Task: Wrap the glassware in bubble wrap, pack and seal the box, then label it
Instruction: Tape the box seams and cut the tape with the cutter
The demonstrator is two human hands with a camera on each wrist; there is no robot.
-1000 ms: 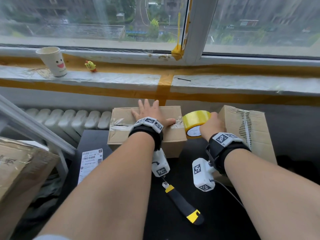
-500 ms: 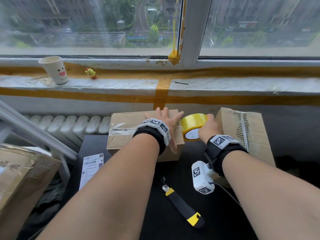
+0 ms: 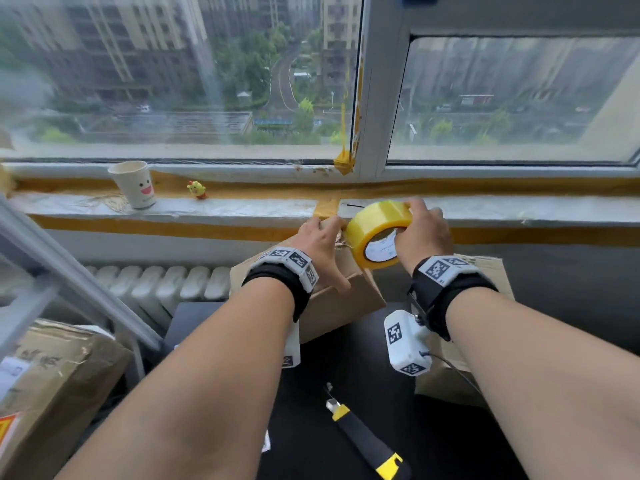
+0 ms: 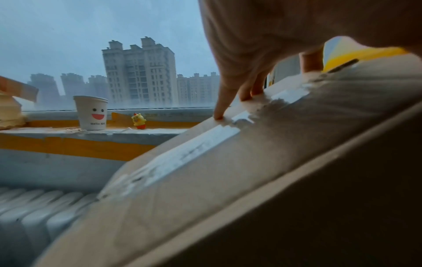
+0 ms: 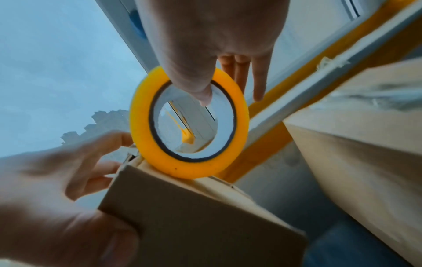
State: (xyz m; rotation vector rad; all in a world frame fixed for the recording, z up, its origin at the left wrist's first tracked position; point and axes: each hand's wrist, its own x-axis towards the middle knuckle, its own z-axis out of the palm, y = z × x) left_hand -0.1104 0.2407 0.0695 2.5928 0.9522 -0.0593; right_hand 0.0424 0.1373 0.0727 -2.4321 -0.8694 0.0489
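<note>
We have the box (image 3: 341,299) tilted up off the dark table (image 3: 346,445), one end raised toward the window sill, with the yellow tape roll (image 3: 377,233) touching its upper edge. Our right hand (image 3: 420,230) grasps the roll, thumb hooked inside the core and fingers laid over the outer band. Our left hand (image 3: 320,242) holds the box's raised end, fingertips pressing on the taped seam and thumb down the near side.

We judge the risks so: the box is propped only by our left hand, so a hard pull on the roll could swing it or let it drop, jolting the glassware inside. Tape drawn at a slant may wrinkle or miss the seam.

The left wrist view shows a torn, patchy tape strip along the top face, which the head view hides behind our hand. The right wrist view shows the roll resting on the box corner. Only the head view shows the utility knife (image 3: 367,441) lying near us.
</note>
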